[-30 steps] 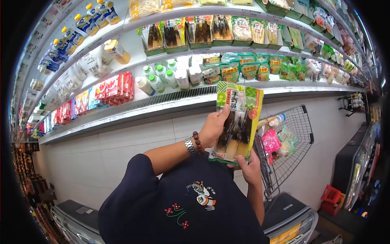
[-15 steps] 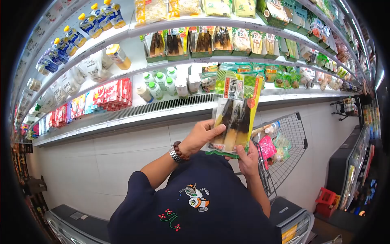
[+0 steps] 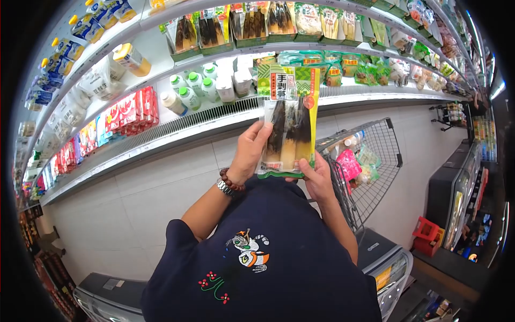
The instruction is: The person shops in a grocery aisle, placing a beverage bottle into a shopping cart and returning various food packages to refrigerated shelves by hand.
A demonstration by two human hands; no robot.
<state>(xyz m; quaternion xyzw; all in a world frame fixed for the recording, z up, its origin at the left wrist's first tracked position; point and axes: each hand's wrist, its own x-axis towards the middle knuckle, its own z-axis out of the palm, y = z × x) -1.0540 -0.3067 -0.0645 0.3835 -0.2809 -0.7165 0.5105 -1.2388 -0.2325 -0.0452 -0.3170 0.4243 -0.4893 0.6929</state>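
A green and yellow package of bamboo shoots (image 3: 289, 121) is held upright before my chest, its printed front towards me. My left hand (image 3: 251, 151), with a watch and a beaded bracelet at the wrist, grips its left edge. At the lower right corner my right hand (image 3: 317, 176) pinches it, thumb on the front and the other fingers mostly hidden behind. Similar packages (image 3: 251, 24) stand on the shelf beyond.
A wire shopping cart (image 3: 370, 185) with a pink bag (image 3: 348, 165) and a bottle is at my right. Long shelves (image 3: 214, 115) of bottles and packets curve across the front. Freezer cases (image 3: 110, 292) and a red stool-like object (image 3: 427, 233) lie behind and to the right.
The package and both hands have moved left in view. My left hand has shifted from the package's front to its left edge. The shelves have shifted with the camera.
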